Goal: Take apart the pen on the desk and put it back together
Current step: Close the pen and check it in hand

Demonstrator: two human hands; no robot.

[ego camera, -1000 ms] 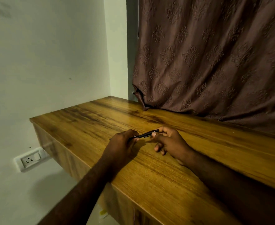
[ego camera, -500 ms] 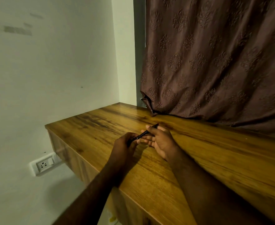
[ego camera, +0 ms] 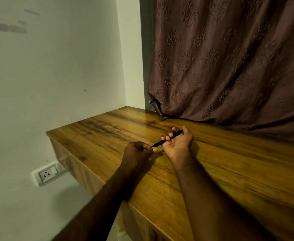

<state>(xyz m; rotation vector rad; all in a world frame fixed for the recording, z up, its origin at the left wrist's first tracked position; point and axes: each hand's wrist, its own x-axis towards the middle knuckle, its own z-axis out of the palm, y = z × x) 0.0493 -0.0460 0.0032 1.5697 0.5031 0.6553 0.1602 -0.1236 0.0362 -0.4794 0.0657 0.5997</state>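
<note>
Wooden desk (ego camera: 229, 162) fills the lower right of the head view, grain running diagonally, with a pale wall beyond the left hand's side and a brown patterned curtain (ego camera: 229, 58) hanging past the right hand, its hem resting on the desk's far edge. Both forearms reach over the near edge of the desk. Black pen (ego camera: 167, 139) is held off the surface, spanning the gap between the two hands. Long axis runs diagonally: lower end toward the left hand, nearer the person; upper end toward the right hand, pointing away toward the curtain. Right hand (ego camera: 178, 142) is turned palm up, fingers curled over the pen's upper part, thumb raised at the far end; this is a closed grasp around the barrel. Left hand (ego camera: 137, 153) shows its back to the camera, fingers bunched, with thumb and fingertips pinching the pen's lower end. A thin pale ring shows on the barrel just beyond the left fingertips, possibly a joint between sections; resolution too low to confirm. Cannot tell which end is the writing tip. White wall socket (ego camera: 46, 173) sits below desk level, well to the outside of the left forearm.
</note>
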